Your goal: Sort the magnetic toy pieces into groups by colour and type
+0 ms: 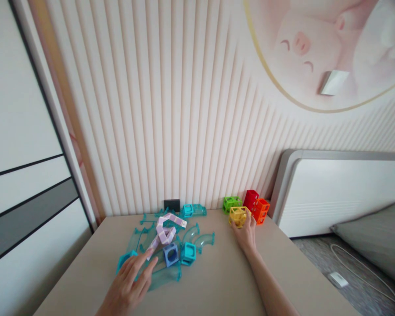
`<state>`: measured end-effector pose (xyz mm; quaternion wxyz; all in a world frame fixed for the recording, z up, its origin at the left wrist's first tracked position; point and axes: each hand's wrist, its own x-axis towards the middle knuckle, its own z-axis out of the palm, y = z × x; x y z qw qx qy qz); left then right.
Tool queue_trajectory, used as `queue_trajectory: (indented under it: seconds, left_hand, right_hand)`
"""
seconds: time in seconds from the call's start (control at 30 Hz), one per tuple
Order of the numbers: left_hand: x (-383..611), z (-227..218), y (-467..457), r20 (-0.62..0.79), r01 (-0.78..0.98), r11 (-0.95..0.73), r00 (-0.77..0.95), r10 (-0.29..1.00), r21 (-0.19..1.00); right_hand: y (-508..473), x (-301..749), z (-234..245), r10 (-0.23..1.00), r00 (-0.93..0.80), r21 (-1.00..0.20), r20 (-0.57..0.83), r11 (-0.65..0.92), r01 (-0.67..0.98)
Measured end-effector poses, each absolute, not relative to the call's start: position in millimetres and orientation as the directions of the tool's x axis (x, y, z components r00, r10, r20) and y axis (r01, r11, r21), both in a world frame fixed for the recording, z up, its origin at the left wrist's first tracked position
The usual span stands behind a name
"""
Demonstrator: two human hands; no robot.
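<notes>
My right hand has its thumb and fingers around a yellow open-frame cube block at the right back of the table. Behind it sit a green block, a tall red block and an orange block. On the left, my left hand is held with its fingers apart over the toy pieces. Its index fingertip is by the lower end of a lilac-and-white twisty snake puzzle; whether they touch, I cannot tell. A blue cube with a round hole and a turquoise cube are close by.
Clear teal track pieces lie spread over the left half of the table. A small black panel stands against the ribbed wall. Right of the table are a white headboard and a grey pillow.
</notes>
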<state>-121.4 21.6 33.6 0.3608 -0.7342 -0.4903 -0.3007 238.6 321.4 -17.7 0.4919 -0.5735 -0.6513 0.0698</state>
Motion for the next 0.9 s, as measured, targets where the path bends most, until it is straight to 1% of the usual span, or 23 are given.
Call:
queue_trajectory:
  seconds: [0.23, 0.43, 0.57, 0.73, 0.9]
  left_hand:
    - [-129.5, 26.0, 19.3, 0.834, 0.967, -0.222, 0.222, 0.505, -0.123]
    - [-132.4, 17.0, 15.8, 0.829, 0.978, -0.199, 0.16, 0.535, -0.061]
    - [-135.4, 14.1, 17.0, 0.825, 0.983, -0.182, 0.118, 0.552, -0.019]
    - [-136.9, 14.0, 18.9, 0.809, 0.989, -0.127, 0.019, 0.587, 0.07]
    - [-136.6, 11.2, 19.6, 0.782, 0.991, -0.104, 0.002, 0.623, 0.081]
  right_hand:
    - [324.4, 233.9, -14.1, 0.876, 0.195, -0.651, 0.442, 0.163, 0.741]
    - [323.1, 224.7, -5.7, 0.887, 0.23, -0.63, 0.4, 0.083, 0.773]
    - [320.3, 225.4, -4.1, 0.891, 0.227, -0.625, 0.393, 0.078, 0.777]
    - [317.4, 226.5, -2.7, 0.893, 0.196, -0.624, 0.404, 0.112, 0.774]
    - [311.4, 228.6, -5.8, 0.89, 0.177, -0.618, 0.42, 0.138, 0.774]
